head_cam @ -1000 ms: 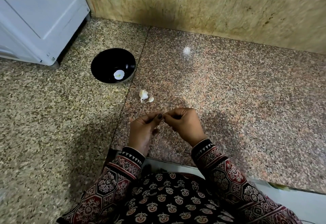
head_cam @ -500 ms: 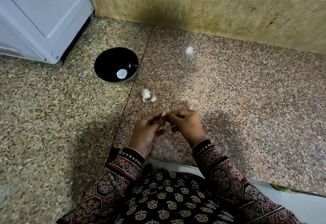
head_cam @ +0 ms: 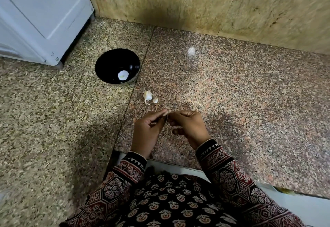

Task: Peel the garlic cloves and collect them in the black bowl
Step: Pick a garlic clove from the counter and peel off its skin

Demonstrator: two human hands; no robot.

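Both curled tight — the left hand and right hand pinch one garlic clove between them.

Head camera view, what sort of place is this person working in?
Probably a home kitchen: a speckled granite countertop against a stone wall, a white appliance standing on it, and garlic cloves beside a black bowl.

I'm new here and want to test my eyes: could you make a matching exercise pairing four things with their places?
Things:
1 black bowl
2 loose garlic pieces
3 garlic clove
4 white appliance

Places:
A pinched between left hand and right hand
B at the far left
C lying between bowl and hands
D one pale piece inside

Pairs: 1-D, 2-C, 3-A, 4-B
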